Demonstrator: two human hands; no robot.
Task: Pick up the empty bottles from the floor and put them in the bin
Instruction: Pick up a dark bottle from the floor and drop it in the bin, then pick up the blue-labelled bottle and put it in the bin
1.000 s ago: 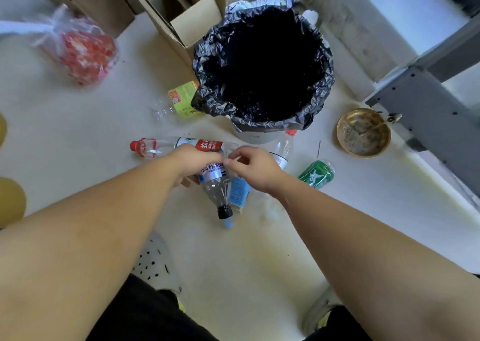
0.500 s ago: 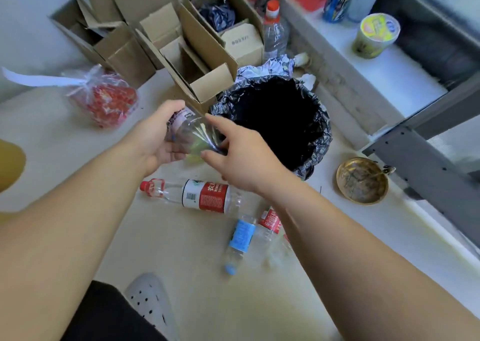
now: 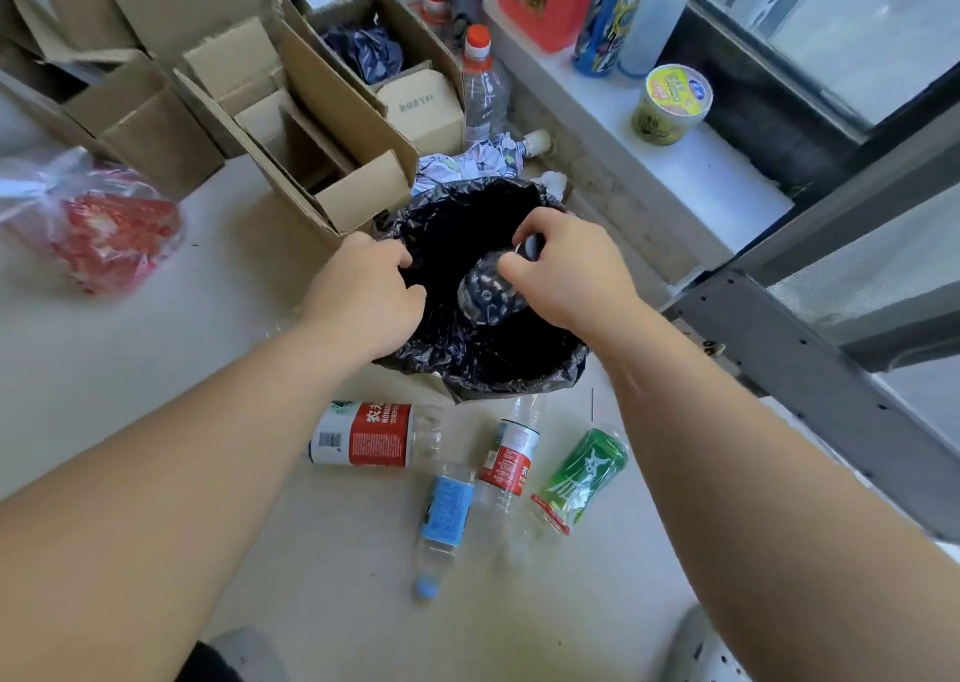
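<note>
The bin [image 3: 498,369], lined with a black bag, stands in the middle of the view. My right hand [image 3: 566,270] holds a clear bottle [image 3: 488,291] with a black cap by its neck, over the bin's opening. My left hand [image 3: 363,296] hovers at the bin's left rim, fingers loosely curled and holding nothing. On the floor in front of the bin lie a large red-label bottle [image 3: 374,434], a small red-label bottle [image 3: 509,460], a blue-label bottle [image 3: 447,512] and a green bottle [image 3: 582,476].
Open cardboard boxes [image 3: 332,125] crowd the floor behind and left of the bin. A red plastic bag [image 3: 98,224] lies at far left. A window ledge [image 3: 675,161] with containers and a grey metal beam [image 3: 810,369] close off the right.
Both hands lifted the black-capped bottle off the floor and carried it over the bin. The left hand let go; the right hand now holds it alone.
</note>
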